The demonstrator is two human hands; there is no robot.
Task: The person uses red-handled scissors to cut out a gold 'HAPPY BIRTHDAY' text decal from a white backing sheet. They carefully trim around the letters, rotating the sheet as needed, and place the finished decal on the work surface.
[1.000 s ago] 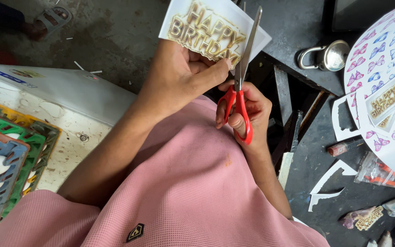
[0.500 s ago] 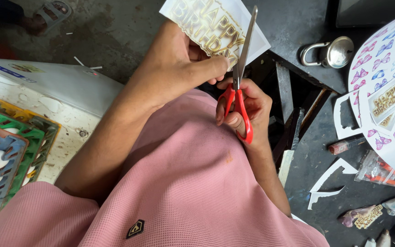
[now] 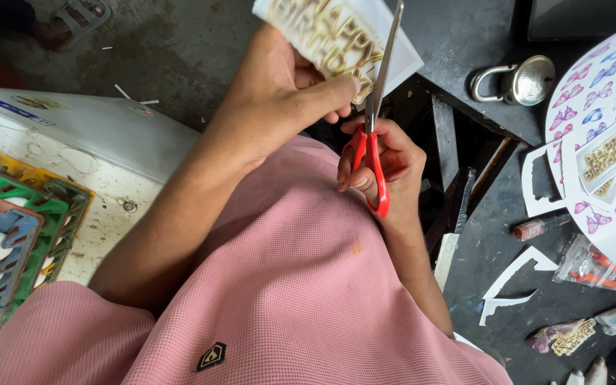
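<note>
Cutting a white card with gold cut-out lettering (image 3: pixel 340 39), top centre of frame. Our left hand (image 3: pixel 279 93) pinches the card, thumb clamped over its lower edge. Our right hand (image 3: pixel 383 167) is clenched through the red-handled scissors (image 3: pixel 372 135); the blades run up along the card's right side and look nearly closed. Risk, as we judge it: the left thumb sits right beside the blades, so a slip could nick it, and the thin card could flex and send the cut into the lettering. Right of frame: padlock (image 3: pixel 518 82) on the dark table (image 3: pixel 465 43), butterfly-print sheet (image 3: pixel 607 85), white paper offcuts (image 3: pixel 511 281). Lower left: coloured plastic crates (image 3: pixel 8 228).
</note>
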